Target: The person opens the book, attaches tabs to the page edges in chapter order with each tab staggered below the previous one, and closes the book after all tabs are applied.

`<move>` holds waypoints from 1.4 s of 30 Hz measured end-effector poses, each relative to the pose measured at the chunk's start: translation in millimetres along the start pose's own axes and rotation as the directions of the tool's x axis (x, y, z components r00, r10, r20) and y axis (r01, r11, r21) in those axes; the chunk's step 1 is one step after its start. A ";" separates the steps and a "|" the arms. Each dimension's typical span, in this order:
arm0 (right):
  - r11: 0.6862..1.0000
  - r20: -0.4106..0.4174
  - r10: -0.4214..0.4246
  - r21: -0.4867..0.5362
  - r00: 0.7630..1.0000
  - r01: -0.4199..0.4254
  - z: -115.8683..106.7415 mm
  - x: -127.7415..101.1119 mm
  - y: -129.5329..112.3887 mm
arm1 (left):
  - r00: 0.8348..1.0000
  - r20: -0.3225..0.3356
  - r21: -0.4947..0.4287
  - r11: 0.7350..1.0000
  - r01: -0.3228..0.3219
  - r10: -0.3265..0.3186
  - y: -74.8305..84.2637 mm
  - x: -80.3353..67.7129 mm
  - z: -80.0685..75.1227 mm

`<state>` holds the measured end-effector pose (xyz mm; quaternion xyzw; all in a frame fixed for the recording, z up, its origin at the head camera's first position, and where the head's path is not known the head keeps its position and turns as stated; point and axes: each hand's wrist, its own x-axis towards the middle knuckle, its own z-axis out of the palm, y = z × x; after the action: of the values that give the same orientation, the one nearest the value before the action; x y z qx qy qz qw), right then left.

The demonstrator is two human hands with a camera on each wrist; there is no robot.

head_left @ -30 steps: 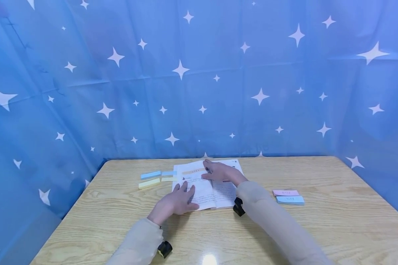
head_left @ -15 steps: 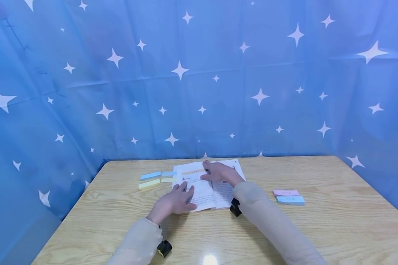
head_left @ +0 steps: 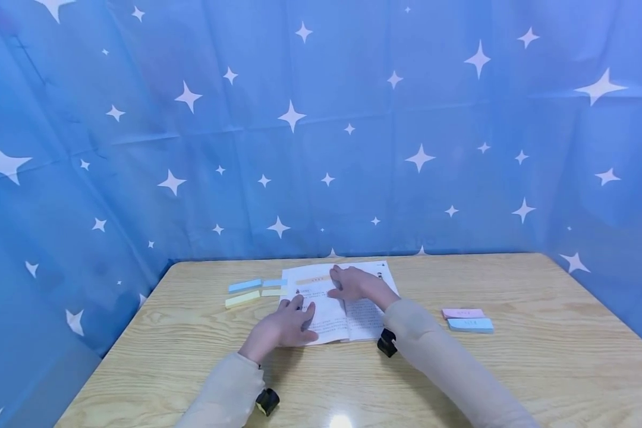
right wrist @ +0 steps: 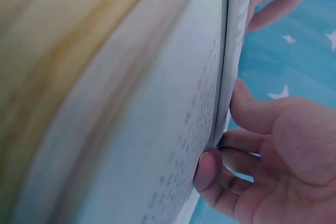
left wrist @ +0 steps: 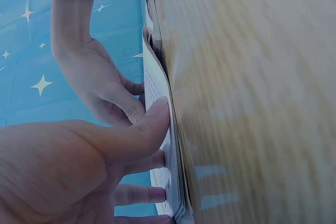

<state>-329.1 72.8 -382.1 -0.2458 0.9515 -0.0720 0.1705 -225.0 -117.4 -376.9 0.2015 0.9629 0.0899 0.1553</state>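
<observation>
The open book lies flat on the wooden table, towards its far middle, both hands on its pages. Nearest to me, the left hand rests spread on the lower part of the left page, fingers straight and pressing it down; the left wrist view shows the thumb laid flat against the paper. A little farther in, the right hand lies across the upper pages near the gutter. From the right wrist view its fingertips seem to be tucked against a page edge, though the blur leaves me unable to say whether they pinch it or merely press.

I judge this to be the smoothing or page-handling step: the book is held open and steadied. The next move would call for a light touch at one leaf while the left hand holds the rest down.

Beyond the book, sticky-note pads lie just off its left edge; pink and blue pads sit well apart to the right. The starry blue curtain closes the back.
</observation>
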 end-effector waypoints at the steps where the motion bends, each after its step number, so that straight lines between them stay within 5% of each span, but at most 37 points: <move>1: 1.000 -0.001 -0.005 -0.002 1.000 0.005 0.3 -1.0 0.3 | 1.000 0.000 0.002 1.000 0.003 -0.003 0.7 0.0 -0.1; 20: 0.990 0.006 -0.136 -0.021 0.991 0.136 9.7 -46.5 -12.1 | 1.000 0.006 -0.003 1.000 0.017 -0.017 -0.9 1.7 2.6; 29: 0.966 -0.021 -0.258 0.031 0.966 0.258 19.0 -75.4 -13.2 | 0.999 -0.002 -0.026 0.999 0.037 -0.037 2.1 1.9 3.6; 42: 0.961 0.005 -0.267 0.084 0.964 0.265 27.1 -114.4 -22.8 | 0.999 -0.008 0.009 0.999 0.050 -0.050 5.5 2.6 5.5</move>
<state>-215.2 107.8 -369.3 -0.3647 0.9047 -0.1314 0.1768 -223.4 -110.8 -381.4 0.1775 0.9687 0.0822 0.1527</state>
